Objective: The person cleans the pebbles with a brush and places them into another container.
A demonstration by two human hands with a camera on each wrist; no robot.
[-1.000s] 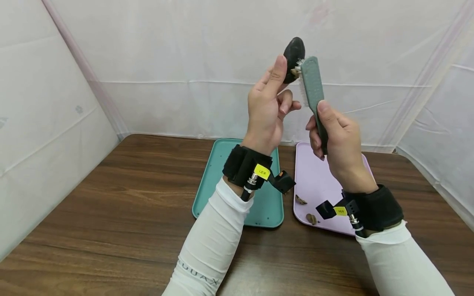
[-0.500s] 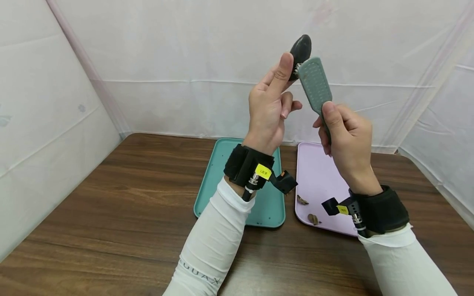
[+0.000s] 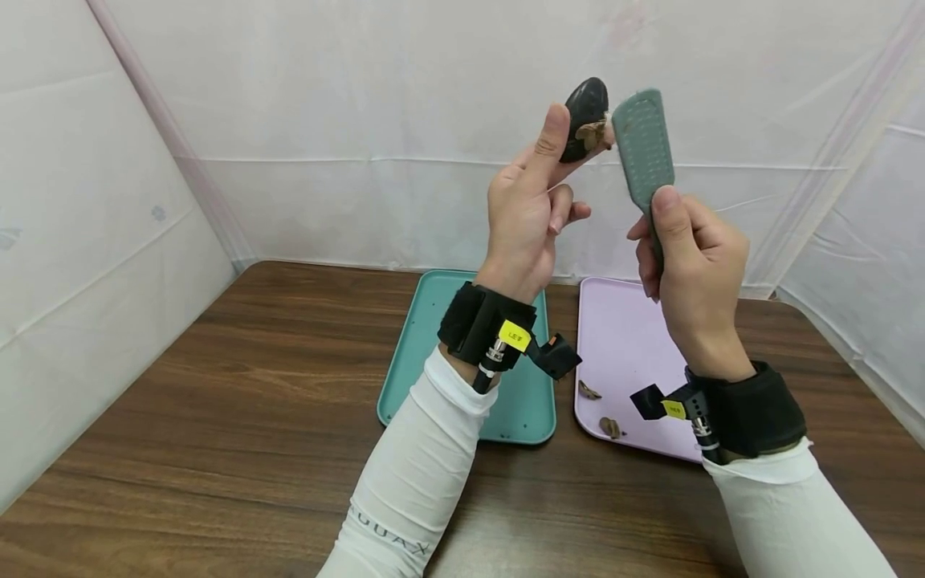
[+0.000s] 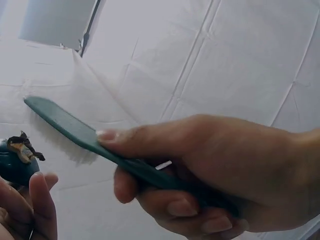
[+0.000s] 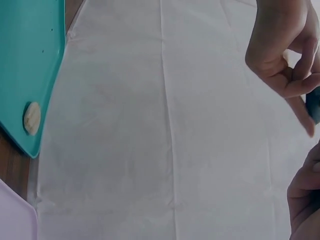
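Observation:
My left hand [image 3: 560,160] is raised in front of the white backdrop and pinches a dark oval shell [image 3: 584,104] between thumb and fingers. A brown bit [image 3: 592,132] clings to the shell's lower side. To its right, my right hand [image 3: 654,221] grips the handle of a grey-green brush [image 3: 643,144], whose head stands just beside the shell with its back towards the head camera. The left wrist view shows the brush [image 4: 65,122] with pale bristles, the right hand [image 4: 215,170] round its handle, and the shell [image 4: 15,162] at the lower left.
On the brown wooden table [image 3: 217,417] lie a teal tray [image 3: 426,345] and a pink tray [image 3: 629,337] side by side. Two brown scraps [image 3: 588,392] lie on the pink tray. A pale round piece [image 5: 32,117] lies on the teal tray [image 5: 25,50]. White sheeting encloses the table.
The brush has swung right, off the shell, and its back has turned towards the camera. The brown bit on the shell now shows. Both hands have risen slightly.

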